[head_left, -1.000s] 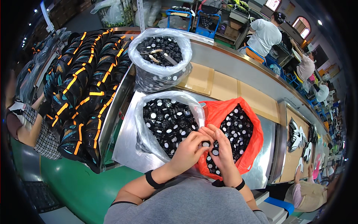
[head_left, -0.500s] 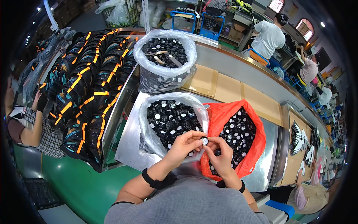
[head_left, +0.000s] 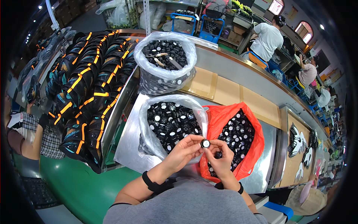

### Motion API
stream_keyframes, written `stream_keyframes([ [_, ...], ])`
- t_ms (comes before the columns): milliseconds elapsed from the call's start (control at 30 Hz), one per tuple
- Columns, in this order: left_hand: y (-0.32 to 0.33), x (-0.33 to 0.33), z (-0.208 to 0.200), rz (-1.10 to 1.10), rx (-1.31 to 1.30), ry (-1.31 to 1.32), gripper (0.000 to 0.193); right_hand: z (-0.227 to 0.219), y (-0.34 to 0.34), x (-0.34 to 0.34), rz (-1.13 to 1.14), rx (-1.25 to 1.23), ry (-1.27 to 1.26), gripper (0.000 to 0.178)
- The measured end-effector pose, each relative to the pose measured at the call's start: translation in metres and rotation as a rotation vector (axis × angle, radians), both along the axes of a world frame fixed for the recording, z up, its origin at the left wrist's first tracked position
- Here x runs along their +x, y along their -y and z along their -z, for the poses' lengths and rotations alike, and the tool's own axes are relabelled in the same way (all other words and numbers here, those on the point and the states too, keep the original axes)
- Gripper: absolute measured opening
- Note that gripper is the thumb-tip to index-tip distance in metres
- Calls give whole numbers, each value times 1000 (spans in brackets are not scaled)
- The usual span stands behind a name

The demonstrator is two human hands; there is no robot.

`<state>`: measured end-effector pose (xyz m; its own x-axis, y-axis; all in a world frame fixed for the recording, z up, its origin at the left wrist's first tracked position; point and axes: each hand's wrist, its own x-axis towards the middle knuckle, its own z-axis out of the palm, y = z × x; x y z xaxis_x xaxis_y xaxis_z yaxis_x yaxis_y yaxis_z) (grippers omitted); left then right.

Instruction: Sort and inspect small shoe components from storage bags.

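Unshifted over the past second on the metal desk [head_left: 128, 140]: a cloudy plastic bag [head_left: 145, 63] toward 12 o'clock, a nearer cloudy bag [head_left: 143, 127] at 6 o'clock from the first, and a red bag [head_left: 257, 138] at 3 o'clock from the second, all heaped with small black-and-white pieces [head_left: 173, 121]. Lowered since half a second ago, over at 9 o'clock: a co-worker's dark-gloved hand [head_left: 43, 120]. Brought together at the near bags' mouths, thumbs and forefingers pinched on one piece: the left hand [head_left: 181, 152] and the right hand [head_left: 223, 163]. Turned since one second ago to show more white: the pinched cap [head_left: 204, 143], small and round, glossy black at the rim, pale across the face with a dark mark inside. Faced up toward the camera; near-circular in outline, depth hidden, long axis impossible to tell. Tucked by the right hand's curled fingers, at 4 o'clock from the cap: a dark spare piece [head_left: 218, 154].
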<state>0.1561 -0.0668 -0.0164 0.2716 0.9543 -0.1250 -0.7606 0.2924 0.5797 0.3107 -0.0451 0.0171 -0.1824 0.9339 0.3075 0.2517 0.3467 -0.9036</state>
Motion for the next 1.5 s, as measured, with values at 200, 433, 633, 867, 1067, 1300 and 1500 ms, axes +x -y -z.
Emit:
stream_keyframes([
  [200,-7,-5,-2,163,-98,124,27,-6,1,-5,-50,71,90,28],
  [433,-2,-6,0,99,62,145,36,-2,2,1,-43,88,39,26],
  [633,-8,-4,10,216,-72,139,35,-7,2,-3,-53,131,77,28],
  [867,0,1,0,48,-37,117,30,-2,1,0,-10,193,96,27],
  [1067,2,1,-2,9,-72,91,29,-1,0,-1,-16,210,102,27],
  [1300,5,1,-5,-27,-70,64,30,-1,0,-4,-10,201,102,25],
  [1500,6,-4,-5,-112,-54,-126,29,7,-3,-2,-91,-91,-45,34],
])
